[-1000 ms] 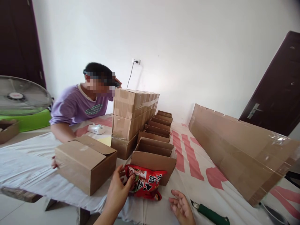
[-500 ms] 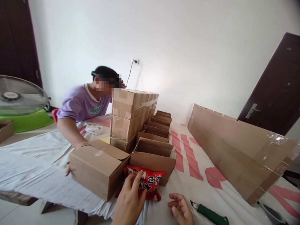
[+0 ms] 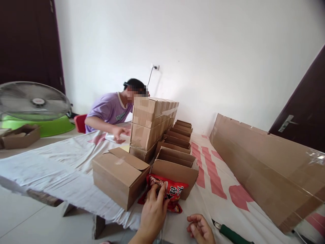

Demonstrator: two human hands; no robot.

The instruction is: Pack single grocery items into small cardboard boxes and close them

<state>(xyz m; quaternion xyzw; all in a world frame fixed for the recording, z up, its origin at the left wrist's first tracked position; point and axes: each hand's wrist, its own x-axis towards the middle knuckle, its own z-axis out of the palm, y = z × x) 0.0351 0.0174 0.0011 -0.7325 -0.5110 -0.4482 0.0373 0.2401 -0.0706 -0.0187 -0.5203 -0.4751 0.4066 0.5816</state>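
Note:
My left hand [image 3: 154, 210] lies over a red snack bag [image 3: 175, 196] with dark and white lettering, its fingers and thumb gripping the near side. The bag leans against an open-topped cardboard box [image 3: 175, 173] on the table. To the right, my right hand [image 3: 200, 228] hovers low with loosely curled fingers, holding nothing. A green-handled knife [image 3: 232, 234] rests close beside it, its blade toward the hand. A brown carton [image 3: 122, 176] with its top flaps folded down stands left of the bag.
Stacked taped cartons [image 3: 143, 135] and a row of open boxes [image 3: 180, 134] run toward the wall. A long cardboard panel [image 3: 264, 166] stands at right. Across the table sits a person in a purple shirt [image 3: 109, 106]. A fan [image 3: 35, 101] is at far left.
The person across has drawn an arm back from the brown carton. The view has turned left, shifting things rightward. My left hand stays on the snack bag.

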